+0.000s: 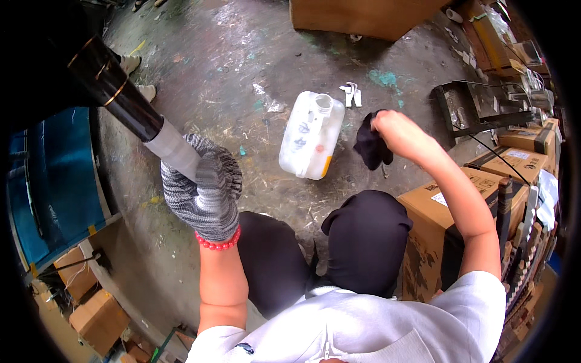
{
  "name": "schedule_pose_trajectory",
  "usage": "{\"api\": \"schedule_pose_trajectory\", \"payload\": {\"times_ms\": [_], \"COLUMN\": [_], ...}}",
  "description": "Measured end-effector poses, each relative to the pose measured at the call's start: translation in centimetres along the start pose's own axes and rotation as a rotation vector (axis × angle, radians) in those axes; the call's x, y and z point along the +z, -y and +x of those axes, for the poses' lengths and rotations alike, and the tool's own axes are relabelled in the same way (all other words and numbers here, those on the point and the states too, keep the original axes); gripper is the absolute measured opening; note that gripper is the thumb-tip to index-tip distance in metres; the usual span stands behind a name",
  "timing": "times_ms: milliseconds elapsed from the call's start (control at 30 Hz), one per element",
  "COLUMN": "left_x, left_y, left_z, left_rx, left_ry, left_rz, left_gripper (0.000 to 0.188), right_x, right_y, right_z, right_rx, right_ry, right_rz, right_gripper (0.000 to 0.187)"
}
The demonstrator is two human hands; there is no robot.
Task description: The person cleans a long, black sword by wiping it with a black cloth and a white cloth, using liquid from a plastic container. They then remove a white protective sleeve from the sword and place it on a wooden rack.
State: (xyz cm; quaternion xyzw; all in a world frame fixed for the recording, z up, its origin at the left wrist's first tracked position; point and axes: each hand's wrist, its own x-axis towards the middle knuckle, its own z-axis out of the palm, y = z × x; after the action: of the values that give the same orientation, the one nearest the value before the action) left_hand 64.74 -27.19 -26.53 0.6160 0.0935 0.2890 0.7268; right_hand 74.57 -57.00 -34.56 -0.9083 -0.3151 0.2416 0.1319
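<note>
My left hand (203,187), in a grey-and-black knit glove with a red bead bracelet at the wrist, is closed around the pale grey end of a thick black pole (124,94). Thin gold rings circle the pole, which reaches up to the far left. My bare right hand (396,134) is raised, its fingers closed on a crumpled black cloth (371,145) that hangs down; the fingertips are slightly blurred. Between the hands, a translucent white plastic jerrycan (308,136) with a round opening is on the floor. Beyond it lies a white glove (351,95).
Cardboard boxes (436,212) stand close at my right. A dark metal frame (478,109) is farther right, and a large brown box (363,18) is ahead. A blue panel (63,181) fills the left side. Another person's shoes (145,92) show at the far left.
</note>
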Motion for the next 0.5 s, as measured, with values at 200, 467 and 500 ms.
{"api": "schedule_pose_trajectory", "payload": {"times_ms": [200,467,500], "left_x": [0.4,0.4,0.4], "left_y": [-0.4,-0.3,-0.4], "left_z": [-0.3,-0.4,-0.4], "left_rx": [-0.024,-0.004,-0.008], "left_ry": [0.061,0.011,0.004], "left_rz": [0.008,-0.061,-0.05], "left_gripper": [0.033,0.028,0.027], "right_x": [-6.0,-1.3,-1.1], "right_y": [-0.2,-1.8,-2.1], "right_z": [1.5,1.6,2.0], "right_rx": [0.186,0.477,0.492], "right_ry": [-0.49,-0.213,-0.233], "right_rz": [0.661,1.567,1.588], "right_gripper": [0.025,0.026,0.025]}}
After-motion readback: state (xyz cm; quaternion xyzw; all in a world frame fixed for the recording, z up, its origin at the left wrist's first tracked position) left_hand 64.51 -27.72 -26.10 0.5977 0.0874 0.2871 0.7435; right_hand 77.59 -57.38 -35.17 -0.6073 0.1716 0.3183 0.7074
